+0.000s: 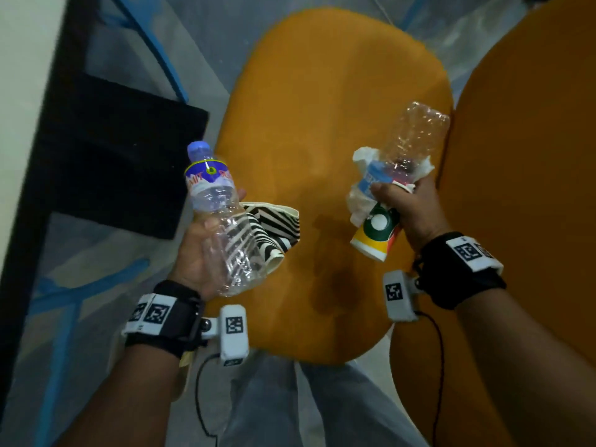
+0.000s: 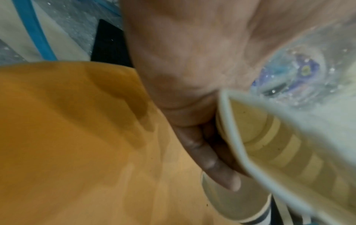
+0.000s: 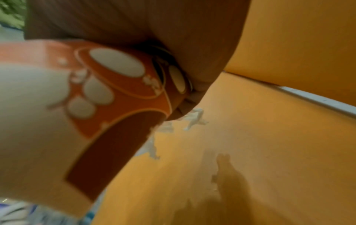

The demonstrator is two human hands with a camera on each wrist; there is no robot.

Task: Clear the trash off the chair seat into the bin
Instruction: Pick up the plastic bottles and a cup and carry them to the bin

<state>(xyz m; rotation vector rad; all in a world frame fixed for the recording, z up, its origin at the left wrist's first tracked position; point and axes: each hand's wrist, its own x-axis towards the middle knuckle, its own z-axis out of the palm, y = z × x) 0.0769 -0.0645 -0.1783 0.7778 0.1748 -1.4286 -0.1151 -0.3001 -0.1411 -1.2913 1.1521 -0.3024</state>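
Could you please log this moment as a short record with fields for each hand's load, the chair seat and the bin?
left hand: grips a capped clear bottle and a zebra-striped paper cup
right hand: grips a crushed clear bottle, white tissue and a colourful paper cup
chair seat: orange, no trash visible on it in the head view; a dark stain near its front
bin: not identifiable in any view
task stage: trash lifted, not yet binned
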